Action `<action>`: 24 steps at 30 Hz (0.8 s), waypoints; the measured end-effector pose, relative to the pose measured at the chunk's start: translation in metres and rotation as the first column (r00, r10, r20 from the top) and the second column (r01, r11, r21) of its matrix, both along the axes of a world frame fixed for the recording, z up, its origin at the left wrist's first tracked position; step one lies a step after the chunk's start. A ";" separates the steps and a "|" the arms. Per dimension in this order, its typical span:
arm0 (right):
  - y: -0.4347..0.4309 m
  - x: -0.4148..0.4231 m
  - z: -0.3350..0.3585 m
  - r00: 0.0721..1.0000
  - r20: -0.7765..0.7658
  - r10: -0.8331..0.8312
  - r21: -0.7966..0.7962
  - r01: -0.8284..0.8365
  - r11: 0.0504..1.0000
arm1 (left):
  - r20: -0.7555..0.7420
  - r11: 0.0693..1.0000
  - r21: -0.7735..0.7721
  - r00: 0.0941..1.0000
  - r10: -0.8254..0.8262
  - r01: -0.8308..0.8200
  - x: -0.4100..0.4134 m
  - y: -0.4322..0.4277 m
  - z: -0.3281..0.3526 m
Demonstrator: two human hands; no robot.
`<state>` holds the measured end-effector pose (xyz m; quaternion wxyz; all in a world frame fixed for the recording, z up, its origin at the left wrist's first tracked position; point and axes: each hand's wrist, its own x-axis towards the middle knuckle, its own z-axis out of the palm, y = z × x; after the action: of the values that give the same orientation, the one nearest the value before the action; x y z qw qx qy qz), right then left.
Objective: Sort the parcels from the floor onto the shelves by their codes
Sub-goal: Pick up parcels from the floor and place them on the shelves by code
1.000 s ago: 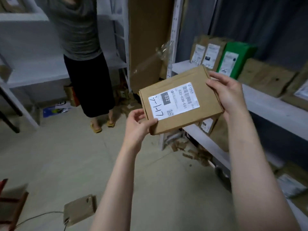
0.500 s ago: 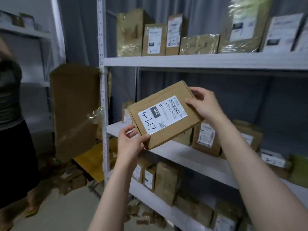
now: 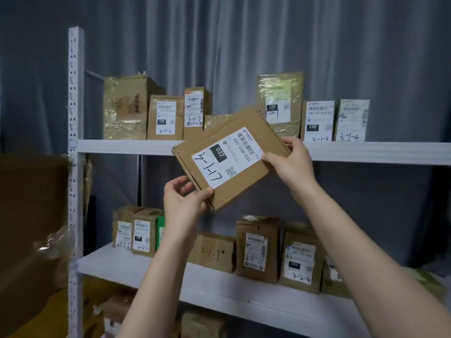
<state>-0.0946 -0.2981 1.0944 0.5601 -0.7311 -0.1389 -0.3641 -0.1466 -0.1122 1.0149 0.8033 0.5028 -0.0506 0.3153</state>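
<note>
Pinching flat rectangular cardboard parcel point(image 3: 231, 160)

White upper shelf point(image 3: 122, 146) and lower shelf point(image 3: 136, 267) each carry a row of upright labelled parcels point(image 3: 165, 117).

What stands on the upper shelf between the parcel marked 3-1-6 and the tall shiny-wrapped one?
In the head view: the parcel marked 3-1-7 and a low taped parcel, partly hidden behind the held parcel.

Both hands, left point(image 3: 184, 202) and right point(image 3: 290, 160), hold a tilted parcel point(image 3: 231, 158) (marked 3-1-17) before the shelves point(image 3: 127, 146).
</note>
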 end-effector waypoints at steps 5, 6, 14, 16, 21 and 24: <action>0.005 0.012 0.035 0.998 0.057 0.014 0.233 -0.027 0.972 | 0.105 0.992 -0.038 0.987 -0.120 0.124 0.028 -0.007 0.037; 0.008 0.015 0.039 0.998 0.052 0.035 0.278 -0.048 0.959 | 0.125 0.987 -0.047 0.981 -0.145 0.152 0.035 -0.009 0.043; 0.028 0.034 0.037 0.978 0.001 0.211 0.387 -0.194 0.901 | 0.239 0.981 -0.048 0.956 -0.172 0.188 0.071 -0.029 0.068; 0.030 0.039 0.037 0.979 0.047 0.196 0.378 -0.200 0.904 | 0.249 0.990 0.029 0.959 -0.139 0.136 0.082 -0.032 0.070; 0.028 0.047 0.046 0.983 0.141 0.116 0.384 -0.163 0.909 | 0.247 0.973 0.222 0.961 -0.124 0.069 0.105 -0.035 0.081; 0.025 0.045 0.055 0.984 0.178 0.020 0.349 -0.082 0.933 | 0.256 0.946 0.322 0.959 -0.124 0.036 0.122 -0.031 0.091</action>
<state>-0.0500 -0.2732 1.1493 0.6783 -0.5799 -0.1375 -0.4298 -0.0247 -0.1433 1.1060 0.7106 0.5732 -0.2309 0.3365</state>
